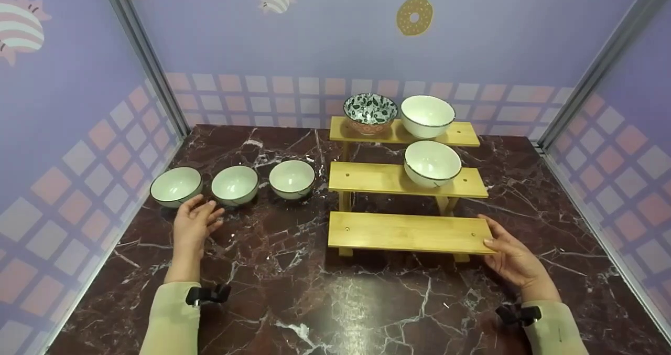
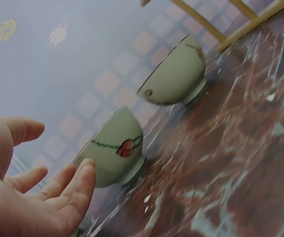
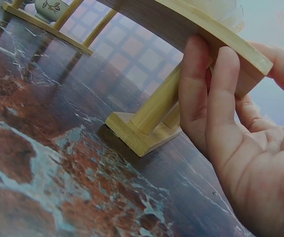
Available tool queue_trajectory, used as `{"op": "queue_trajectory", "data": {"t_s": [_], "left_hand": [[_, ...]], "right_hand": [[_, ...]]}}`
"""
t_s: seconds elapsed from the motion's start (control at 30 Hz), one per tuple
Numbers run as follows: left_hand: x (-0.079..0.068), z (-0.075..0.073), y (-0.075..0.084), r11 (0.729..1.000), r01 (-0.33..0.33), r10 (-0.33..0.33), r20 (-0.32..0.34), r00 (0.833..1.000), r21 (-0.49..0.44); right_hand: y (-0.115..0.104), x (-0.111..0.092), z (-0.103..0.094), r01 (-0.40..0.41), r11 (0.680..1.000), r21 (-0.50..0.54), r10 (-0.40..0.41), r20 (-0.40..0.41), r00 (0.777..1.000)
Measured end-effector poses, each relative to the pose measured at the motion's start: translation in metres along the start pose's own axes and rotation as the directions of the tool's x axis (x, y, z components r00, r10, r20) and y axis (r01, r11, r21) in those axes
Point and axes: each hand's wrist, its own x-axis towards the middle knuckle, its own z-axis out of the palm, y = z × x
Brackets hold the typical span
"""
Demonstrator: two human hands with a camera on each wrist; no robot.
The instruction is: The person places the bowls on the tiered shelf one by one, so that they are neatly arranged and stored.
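My right hand [image 1: 516, 258] grips the right end of the lowest board of a three-tier wooden shelf [image 1: 409, 233], thumb on top and fingers underneath, as the right wrist view shows. My left hand [image 1: 195, 226] is held with loosely bent fingers and nothing in them, beside the near edges of the left bowl [image 1: 177, 186] and the middle bowl [image 1: 235, 185]. A third light-green bowl [image 1: 292, 179] stands to their right. In the left wrist view the fingertips overlap a bowl [image 2: 115, 153] with a red motif on its side.
On the shelf's top board sit a dark leaf-patterned bowl [image 1: 370, 111] and a white bowl [image 1: 427, 115]. Another white bowl [image 1: 432, 162] is on the right of the middle board. Everything stands on a dark red marbled table [image 1: 293, 313] between lilac walls [image 1: 335, 35].
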Motion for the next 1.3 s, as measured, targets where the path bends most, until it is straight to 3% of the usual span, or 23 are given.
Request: {"op": "queue_trajectory", "data": {"t_s": [0.23, 0.43, 0.83, 1.07, 1.3], "left_hand": [[0.005, -0.010, -0.006, 0.999, -0.030, 0.033, -0.165, 0.986, 0.017], [0.011, -0.017, -0.005, 1.000, 0.023, -0.021, -0.245, 0.969, 0.003], [0.036, -0.023, 0.010, 0.978, 0.147, -0.174, -0.191, 0.966, -0.145], [0.042, -0.023, 0.016, 0.963, 0.116, -0.160, -0.173, 0.972, -0.243], [0.052, -0.027, 0.007, 0.944, 0.069, -0.137, -0.194, 0.972, -0.322]], "right_hand": [[0.001, 0.000, 0.000, 0.004, 1.000, 0.003, -0.004, -0.013, 1.000], [0.001, 0.000, 0.000, 0.000, 1.000, -0.006, 0.000, -0.018, 1.000], [0.001, 0.001, 0.000, -0.002, 1.000, -0.003, 0.002, -0.010, 1.000], [0.000, 0.000, 0.000, 0.004, 1.000, -0.005, -0.004, -0.018, 1.000], [0.001, 0.001, 0.000, 0.004, 1.000, -0.018, -0.005, -0.022, 1.000]]}}
